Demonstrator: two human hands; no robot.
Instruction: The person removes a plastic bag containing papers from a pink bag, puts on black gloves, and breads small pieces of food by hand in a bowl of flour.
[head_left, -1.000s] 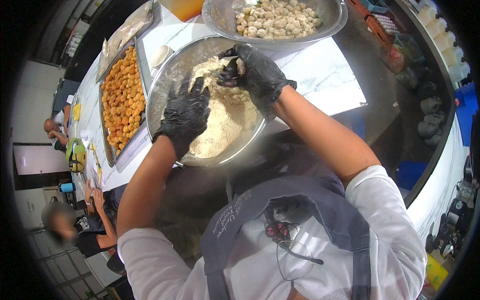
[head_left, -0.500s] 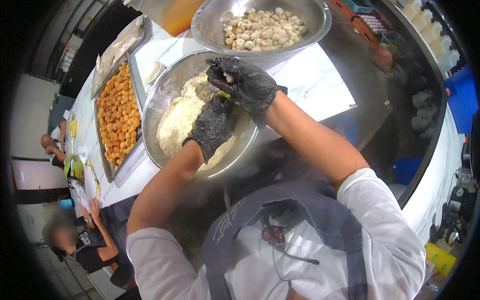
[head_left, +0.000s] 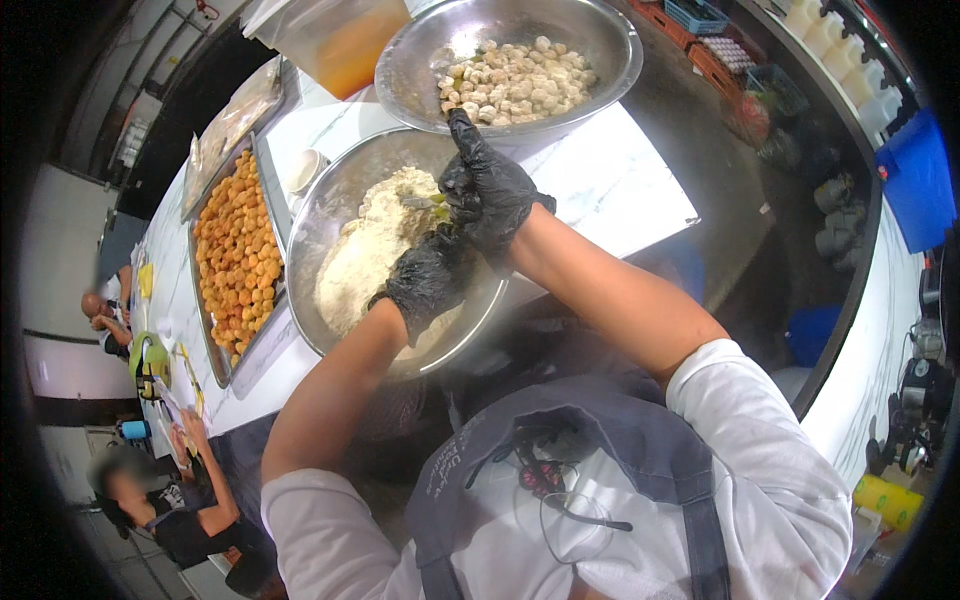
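Both my hands wear black gloves and meet over the right side of a steel bowl (head_left: 312,215) of pale flour (head_left: 365,250). My right hand (head_left: 488,195) is closed, thumb raised, at the bowl's far right. A small greenish piece (head_left: 428,203) shows by its fingers, too small to name. Just below, my left hand (head_left: 425,275) is curled against the right, its fingertips partly hidden. Whatever lies between the hands is covered. Behind stands a larger steel bowl (head_left: 400,85) with flour-coated round pieces (head_left: 520,85), a few greenish.
Left of the flour bowl lies a metal tray of browned breaded balls (head_left: 238,250). A white cup (head_left: 305,170) stands between them. At the back is a clear tub (head_left: 345,45) of orange liquid. Two other people are at the far left, one handling papers. The marble-patterned table (head_left: 640,180) ends at right.
My right hand has turned so its thumb points up, and it has come down nearer the left. A pale piece seen in its fingers before is out of sight. The view has shifted slightly.
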